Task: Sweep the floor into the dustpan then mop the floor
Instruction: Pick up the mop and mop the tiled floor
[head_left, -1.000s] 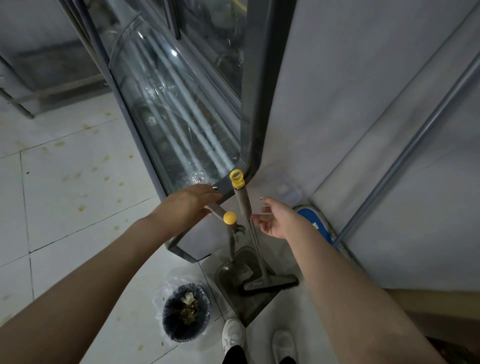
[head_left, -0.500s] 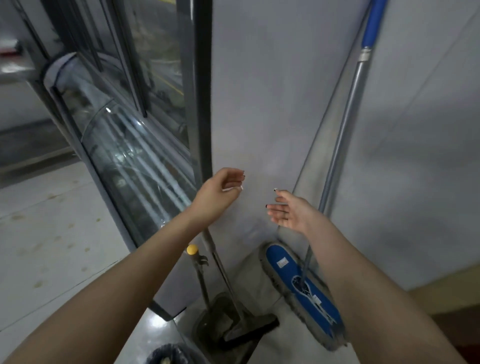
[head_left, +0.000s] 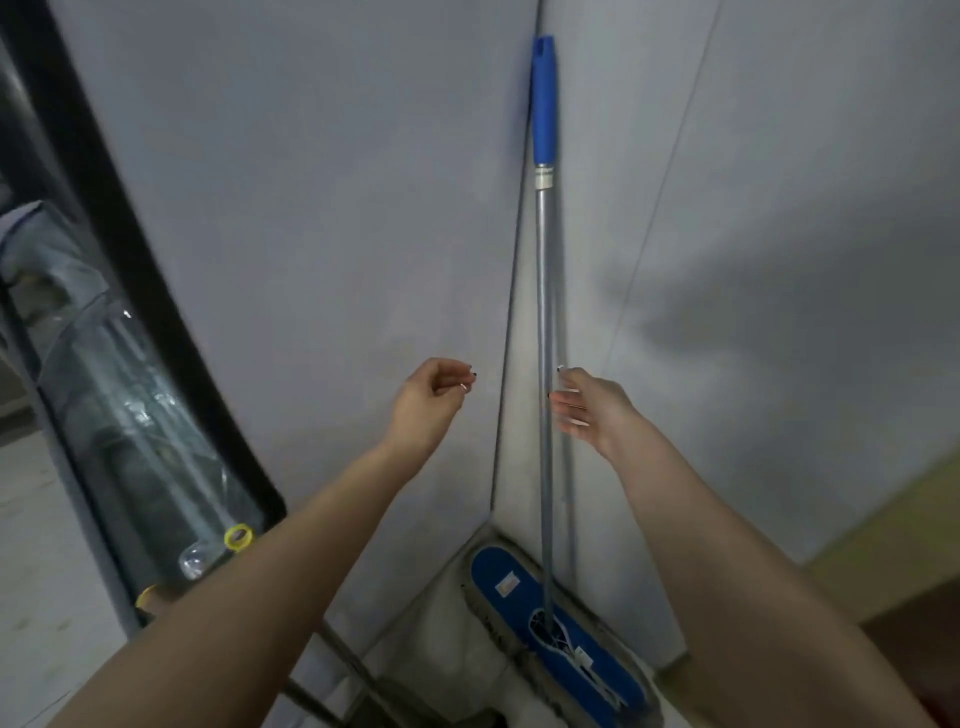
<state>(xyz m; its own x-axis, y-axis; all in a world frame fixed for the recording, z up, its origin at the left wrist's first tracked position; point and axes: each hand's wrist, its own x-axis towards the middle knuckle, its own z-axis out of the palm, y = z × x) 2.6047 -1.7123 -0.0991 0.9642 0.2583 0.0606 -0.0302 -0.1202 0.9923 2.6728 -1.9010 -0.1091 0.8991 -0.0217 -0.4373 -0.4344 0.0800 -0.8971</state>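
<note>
In the grey wall (head_left: 311, 208) corner, the mop (head_left: 544, 364) stands at twelve o'clock. The right hand (head_left: 592, 405) is spread open just beside its pole and the left hand (head_left: 428, 397) is loosely curled, both empty. With the broom handle (head_left: 238, 536) parked at seven o'clock, sweeping looks done and mopping not begun.

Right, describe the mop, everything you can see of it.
The mop stands almost upright in the wall corner. It has a thin silver, metal-looking pole, a blue plastic-looking grip on top, and a flat blue head with a greyish fringe lying on the floor. The right hand, fingers open, is at the pole's middle; whether it touches cannot be told.
</note>
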